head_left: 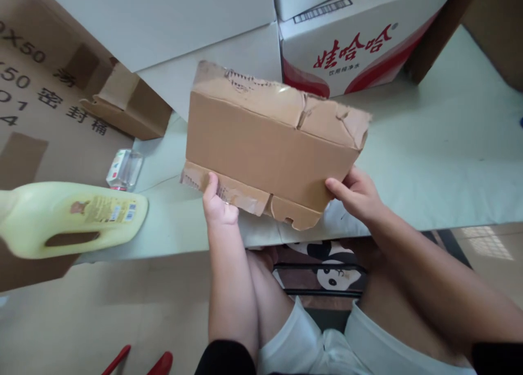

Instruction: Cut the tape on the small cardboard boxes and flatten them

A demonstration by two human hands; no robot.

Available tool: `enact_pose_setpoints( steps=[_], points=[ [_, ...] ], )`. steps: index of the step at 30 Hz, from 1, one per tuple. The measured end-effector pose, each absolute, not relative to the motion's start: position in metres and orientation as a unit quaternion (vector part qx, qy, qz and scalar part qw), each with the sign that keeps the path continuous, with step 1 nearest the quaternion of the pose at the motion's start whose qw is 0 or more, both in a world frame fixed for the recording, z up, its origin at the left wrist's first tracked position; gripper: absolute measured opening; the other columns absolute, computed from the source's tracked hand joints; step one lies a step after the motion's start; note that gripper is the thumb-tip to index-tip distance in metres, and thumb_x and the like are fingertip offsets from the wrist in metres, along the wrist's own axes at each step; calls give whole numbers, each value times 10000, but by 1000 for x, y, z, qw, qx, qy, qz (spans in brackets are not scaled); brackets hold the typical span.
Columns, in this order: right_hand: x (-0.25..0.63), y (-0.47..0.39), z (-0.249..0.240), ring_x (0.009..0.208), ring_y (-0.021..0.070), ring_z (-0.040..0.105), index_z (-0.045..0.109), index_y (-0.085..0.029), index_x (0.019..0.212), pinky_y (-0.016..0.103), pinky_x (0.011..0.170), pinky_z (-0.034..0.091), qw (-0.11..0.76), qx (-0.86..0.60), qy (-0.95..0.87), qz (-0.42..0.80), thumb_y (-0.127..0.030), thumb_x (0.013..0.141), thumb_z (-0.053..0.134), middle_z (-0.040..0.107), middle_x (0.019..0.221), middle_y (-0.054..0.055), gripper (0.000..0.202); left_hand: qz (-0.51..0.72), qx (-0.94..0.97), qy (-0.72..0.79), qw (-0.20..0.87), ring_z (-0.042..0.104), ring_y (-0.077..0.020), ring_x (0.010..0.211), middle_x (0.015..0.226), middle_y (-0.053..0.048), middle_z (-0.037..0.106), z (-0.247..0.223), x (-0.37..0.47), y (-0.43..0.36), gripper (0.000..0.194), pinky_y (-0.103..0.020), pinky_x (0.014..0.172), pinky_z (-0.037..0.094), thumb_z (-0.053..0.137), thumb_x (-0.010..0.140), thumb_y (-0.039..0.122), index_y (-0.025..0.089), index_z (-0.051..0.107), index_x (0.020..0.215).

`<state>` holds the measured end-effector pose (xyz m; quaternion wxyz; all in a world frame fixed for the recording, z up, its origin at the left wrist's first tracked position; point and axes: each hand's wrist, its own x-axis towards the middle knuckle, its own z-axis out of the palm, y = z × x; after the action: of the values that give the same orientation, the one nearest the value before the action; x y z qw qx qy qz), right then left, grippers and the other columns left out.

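Observation:
A flattened brown cardboard box (261, 146) with torn, taped flaps is held tilted above the pale table. My left hand (218, 203) grips its lower left edge, thumb on the near flap and the other fingers hidden behind. At the lower right corner, my right hand (357, 192) pinches the cardboard with the thumb on its face and fingers behind it. Torn edges show along the top flap, and a lower flap hangs down between the hands.
A yellow jug (73, 219) lies at the left beside a clear plastic bottle (125, 169). A small open carton (131, 105) and a large printed carton (24, 124) stand behind. White boxes (343, 53) line the back of the table (441, 162).

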<state>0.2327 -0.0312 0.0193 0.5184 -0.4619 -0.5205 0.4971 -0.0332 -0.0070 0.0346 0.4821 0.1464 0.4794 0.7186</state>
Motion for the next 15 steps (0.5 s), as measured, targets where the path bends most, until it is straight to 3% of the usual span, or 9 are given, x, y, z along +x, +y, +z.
enact_pose_setpoints(
  steps=[4, 7, 9, 13, 15],
  points=[
    [220, -49, 23, 592, 170, 609, 666, -221, 778, 306, 528, 527, 441, -460, -590, 496, -580, 780, 740, 663, 670, 24, 367, 734, 141, 471, 468, 643, -260, 1292, 1340, -88, 705, 31, -38, -5, 243, -410, 1073, 548, 735, 829, 349, 220, 712, 1034],
    [217, -59, 24, 816, 253, 719, 708, -234, 963, 396, 717, 614, 464, -490, -545, 497, -652, 700, 773, 753, 872, 72, 499, 736, 176, 464, 461, 620, -280, 1324, 1302, -98, 720, 27, -38, -4, 361, -414, 1107, 522, 844, 735, 403, 222, 718, 1020],
    [222, -63, 26, 860, 289, 733, 701, -243, 997, 439, 760, 620, 492, -514, -505, 490, -729, 656, 751, 755, 874, 81, 596, 731, 201, 436, 484, 598, -288, 1351, 1263, -100, 736, 25, -36, -3, 407, -421, 1137, 493, 863, 718, 446, 219, 725, 1026],
    [242, -76, 34, 662, 258, 692, 679, -265, 838, 398, 580, 592, 522, -547, -463, 462, -711, 636, 746, 698, 715, 42, 494, 700, 228, 381, 559, 592, -302, 1355, 1164, -97, 766, 25, -31, -1, 412, -433, 1119, 493, 865, 726, 459, 208, 734, 1025],
    [255, -86, 37, 430, 186, 546, 624, -263, 707, 322, 383, 463, 503, -563, -459, 468, -653, 668, 748, 585, 544, -3, 410, 675, 272, 386, 567, 650, -298, 1278, 1102, -99, 777, 25, -27, -1, 415, -404, 1051, 537, 873, 712, 475, 196, 740, 990]
  ],
)
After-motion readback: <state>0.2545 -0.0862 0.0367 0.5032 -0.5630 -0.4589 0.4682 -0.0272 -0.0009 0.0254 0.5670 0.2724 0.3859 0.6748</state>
